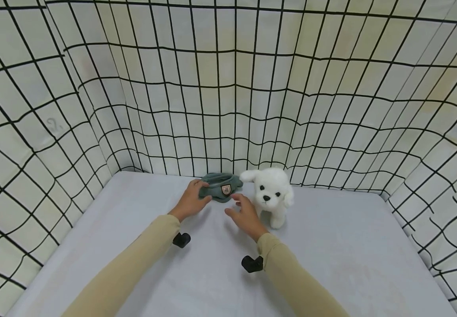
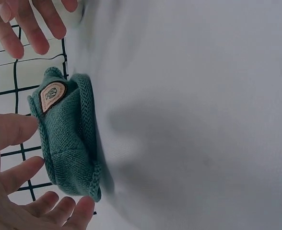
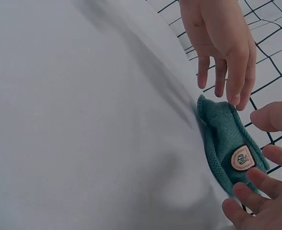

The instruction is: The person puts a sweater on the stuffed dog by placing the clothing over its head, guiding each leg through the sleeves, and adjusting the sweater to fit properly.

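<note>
Backdrop: white fabric walls w/ black grid netting [image 1: 331, 110] enclosing three sides; pale grey cloth surface [image 1: 331, 264] lying flat as the floor of the enclosure. Item 1: green knit hat [image 1: 220, 186], small, w/ round tan-and-brown badge [image 1: 226, 189] facing the viewer, sitting on the cloth near the back wall, approx. centre. Item 2: white plush dog [image 1: 273, 193], standing upright just beside the hat on its right side, black eyes and nose facing fwd. Left hand [image 1: 190, 200] is resting against the hat's left edge, fingers relaxed and reaching along the knit; in the left wrist view the fingertips [image 2: 16, 129] are lying loosely at the crown, not curling round it. Right hand [image 1: 246, 213] is hovering at the hat's right side, btwn hat and dog, fingers spread and straight; right wrist view is showing fingertips [image 3: 256, 179] at the badge end, contact w/ the knit uncertain. Both hands are flanking the hat, apart from each other, neither one clamping it. Tan sleeves [image 1: 133, 264] are covering both forearms; black wrist mounts [image 1: 181, 240] are showing under each.
</note>
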{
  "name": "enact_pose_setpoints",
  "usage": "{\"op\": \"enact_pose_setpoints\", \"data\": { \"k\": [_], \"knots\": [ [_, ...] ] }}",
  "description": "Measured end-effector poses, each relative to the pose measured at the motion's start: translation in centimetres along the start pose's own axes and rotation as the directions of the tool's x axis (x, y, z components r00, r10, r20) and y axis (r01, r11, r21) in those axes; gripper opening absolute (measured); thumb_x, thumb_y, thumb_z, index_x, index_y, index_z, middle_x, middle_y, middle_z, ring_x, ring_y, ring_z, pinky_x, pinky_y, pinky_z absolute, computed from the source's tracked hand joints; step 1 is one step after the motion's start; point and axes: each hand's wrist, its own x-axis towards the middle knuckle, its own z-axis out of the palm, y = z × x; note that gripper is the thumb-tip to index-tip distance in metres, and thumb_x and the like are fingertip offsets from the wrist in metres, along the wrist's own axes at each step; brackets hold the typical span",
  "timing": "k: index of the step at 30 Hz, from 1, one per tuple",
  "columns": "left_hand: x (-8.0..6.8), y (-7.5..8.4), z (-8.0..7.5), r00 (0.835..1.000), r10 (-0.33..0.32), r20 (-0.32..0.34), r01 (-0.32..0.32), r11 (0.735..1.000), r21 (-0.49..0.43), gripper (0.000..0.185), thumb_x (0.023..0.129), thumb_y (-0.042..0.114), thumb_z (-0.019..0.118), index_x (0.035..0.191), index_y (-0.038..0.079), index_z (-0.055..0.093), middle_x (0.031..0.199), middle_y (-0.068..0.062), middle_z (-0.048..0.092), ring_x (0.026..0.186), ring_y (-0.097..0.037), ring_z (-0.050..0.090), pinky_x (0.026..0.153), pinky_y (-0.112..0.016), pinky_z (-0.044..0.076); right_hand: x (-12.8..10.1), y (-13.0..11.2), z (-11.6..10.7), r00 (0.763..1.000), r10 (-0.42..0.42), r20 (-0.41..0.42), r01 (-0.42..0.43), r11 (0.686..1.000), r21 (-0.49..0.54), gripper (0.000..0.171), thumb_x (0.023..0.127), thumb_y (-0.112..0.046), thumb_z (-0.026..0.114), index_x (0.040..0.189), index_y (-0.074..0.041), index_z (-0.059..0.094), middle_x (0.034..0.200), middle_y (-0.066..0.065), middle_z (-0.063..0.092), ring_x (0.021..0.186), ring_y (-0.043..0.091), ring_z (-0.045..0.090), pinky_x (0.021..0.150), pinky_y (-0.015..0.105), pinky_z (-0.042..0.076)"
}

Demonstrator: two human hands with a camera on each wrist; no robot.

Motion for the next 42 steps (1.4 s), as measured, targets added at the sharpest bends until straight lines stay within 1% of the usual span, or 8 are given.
{"op": "enact_pose_setpoints", "data": {
  "k": [8,13,18,23,28,32,37,42],
  "knots": [
    [0.8,-0.7,0.2,1.000,0.004,0.008,-0.004,0.999,0.036,0.050,0.096,0.021,0.058,0.141,0.005,0.044,0.156,-0.025,0.019,0.142,-0.045,0.027,0.114,-0.058,0.028,0.6,0.3,0.8,0.999,0.026,-0.046,-0.026,1.000,0.003,0.051,0.093,-0.020,0.063,0.140,-0.009,0.045,0.146,0.012,0.043,0.134,0.034,0.044,0.108,0.049,0.039],
    [1.4,-1.4,0.3,1.000,-0.003,0.017,0.002,0.999,0.044,0.026,0.093,0.018,0.061,0.114,0.002,0.058,0.155,-0.026,0.022,0.142,-0.046,0.028,0.115,-0.056,0.028,0.6,0.1,1.2,0.999,0.020,-0.048,-0.020,1.000,0.001,0.050,0.093,-0.021,0.064,0.139,-0.012,0.047,0.146,0.010,0.044,0.136,0.032,0.042,0.110,0.048,0.038],
    [1.4,-1.7,0.2,0.998,-0.028,0.050,0.026,0.999,0.046,0.015,0.089,0.017,0.065,0.094,0.003,0.059,0.153,-0.026,0.027,0.142,-0.046,0.026,0.116,-0.055,0.025,0.6,0.1,1.2,0.998,-0.030,-0.063,0.029,0.999,-0.023,0.048,0.093,-0.019,0.064,0.137,-0.010,0.047,0.146,0.012,0.042,0.136,0.034,0.040,0.110,0.049,0.037],
    [1.1,-2.1,0.2,0.999,-0.005,0.050,0.002,0.998,0.056,0.012,0.086,0.014,0.068,0.087,0.005,0.060,0.149,-0.026,0.037,0.140,-0.046,0.032,0.116,-0.055,0.027,0.7,0.1,1.0,0.994,-0.076,-0.082,0.072,0.996,-0.050,0.052,0.092,-0.019,0.064,0.139,-0.008,0.044,0.149,0.012,0.037,0.141,0.031,0.034,0.115,0.048,0.030],
    [0.6,-2.5,0.0,0.998,0.031,0.055,-0.036,0.995,0.090,0.010,0.081,0.010,0.072,0.080,0.005,0.064,0.137,-0.023,0.053,0.131,-0.044,0.046,0.110,-0.054,0.036,0.7,0.1,0.9,0.995,-0.057,-0.079,0.052,0.997,-0.060,0.057,0.092,-0.022,0.065,0.142,-0.012,0.040,0.153,0.010,0.033,0.144,0.028,0.030,0.116,0.048,0.029],
    [0.0,-2.5,-0.3,0.997,0.040,0.072,-0.046,0.995,0.083,0.008,0.080,0.008,0.074,0.076,0.007,0.067,0.131,-0.019,0.059,0.127,-0.041,0.050,0.107,-0.052,0.040,0.7,0.1,0.9,0.995,-0.054,-0.079,0.049,0.997,-0.067,0.060,0.092,-0.025,0.066,0.144,-0.011,0.039,0.152,0.011,0.034,0.143,0.028,0.032,0.116,0.048,0.029],
    [-0.7,-2.6,-0.7,0.989,0.132,0.065,-0.136,0.989,0.065,0.010,0.077,0.004,0.075,0.072,0.010,0.068,0.122,-0.018,0.064,0.121,-0.040,0.054,0.098,-0.045,0.049,0.6,0.1,1.0,0.997,-0.035,-0.075,0.030,0.997,-0.069,0.062,0.092,-0.027,0.065,0.145,-0.011,0.036,0.150,0.009,0.037,0.143,0.026,0.032,0.117,0.045,0.029],
    [-1.4,-2.9,-0.8,0.971,0.233,0.057,-0.236,0.971,0.047,0.013,0.076,0.002,0.077,0.070,0.012,0.070,0.116,-0.016,0.067,0.113,-0.036,0.061,0.087,-0.039,0.055,0.5,0.2,1.0,0.998,-0.008,-0.055,0.003,0.996,-0.089,0.064,0.094,-0.034,0.062,0.148,-0.012,0.033,0.153,0.011,0.034,0.144,0.028,0.031,0.116,0.047,0.029]
  ]
}}
